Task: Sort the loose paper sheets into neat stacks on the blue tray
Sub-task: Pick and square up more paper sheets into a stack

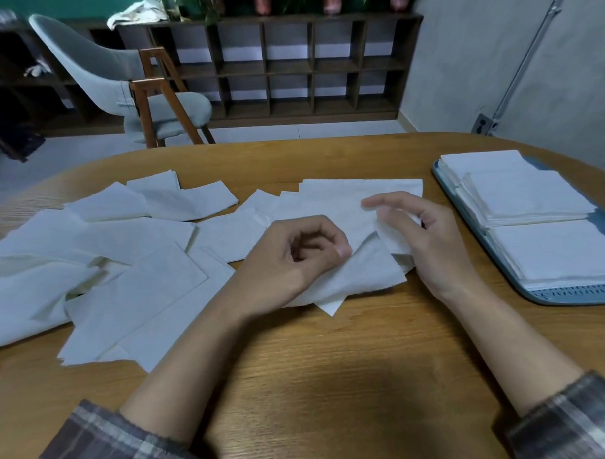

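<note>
Wooden table (333,365), cubby shelves (288,68) behind. Soft white sheets (131,290) lie scattered. Right hand (421,235) pinches one sheet (364,275); left hand (295,257) curled, grip unclear.

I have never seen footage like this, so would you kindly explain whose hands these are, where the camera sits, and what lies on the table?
There is no machine here. A person works bare-handed, filmed by one wide-angle camera worn on the head, looking down. Loose paper sheets lie scattered on the wooden table. Neat stacks sit on the blue tray at the right. The left hand pinches a sheet. The right hand touches its raised fold, though whether it grips is unclear.
</note>
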Motion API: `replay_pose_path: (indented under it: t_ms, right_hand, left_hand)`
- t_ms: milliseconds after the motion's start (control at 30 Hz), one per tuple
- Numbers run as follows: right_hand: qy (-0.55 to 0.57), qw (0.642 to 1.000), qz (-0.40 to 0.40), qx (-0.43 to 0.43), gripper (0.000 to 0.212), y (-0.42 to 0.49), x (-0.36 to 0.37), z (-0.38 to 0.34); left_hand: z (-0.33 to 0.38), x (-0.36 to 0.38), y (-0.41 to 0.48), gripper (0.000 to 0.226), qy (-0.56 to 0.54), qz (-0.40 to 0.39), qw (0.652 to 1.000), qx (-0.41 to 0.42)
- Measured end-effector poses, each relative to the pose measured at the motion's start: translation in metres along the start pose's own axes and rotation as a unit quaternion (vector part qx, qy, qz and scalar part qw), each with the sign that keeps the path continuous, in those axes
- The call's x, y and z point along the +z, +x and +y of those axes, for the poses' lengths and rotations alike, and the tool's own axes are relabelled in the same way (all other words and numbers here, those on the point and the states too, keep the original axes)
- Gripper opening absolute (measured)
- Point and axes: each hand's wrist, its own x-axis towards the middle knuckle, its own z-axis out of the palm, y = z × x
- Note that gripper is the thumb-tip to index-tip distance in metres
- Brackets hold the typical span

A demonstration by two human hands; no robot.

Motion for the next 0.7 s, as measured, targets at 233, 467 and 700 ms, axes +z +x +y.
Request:
replay_pose_path:
  t_ms: [233, 467, 700]
  right_hand:
    - [0.030, 0.992, -0.120, 0.003, 0.030, -0.0071, 0.0047, -0.0055]
    - [0.069, 0.992, -0.038, 0.101, 0.018, -0.0024, 0.0032, -0.0032]
    - [0.114, 0.981, -0.106, 0.119, 0.022, -0.0020, 0.0058, -0.0040]
  left_hand:
    - [0.0013, -0.0011, 0.0019, 0.011, -0.008, 0.062, 0.997, -0.035]
    - [-0.0011, -0.0050, 0.0045, 0.014, 0.042, 0.156, 0.985, -0.057]
    - [-0.0040, -0.0070, 0.0047, 0.019, 0.045, 0.220, 0.973, -0.043]
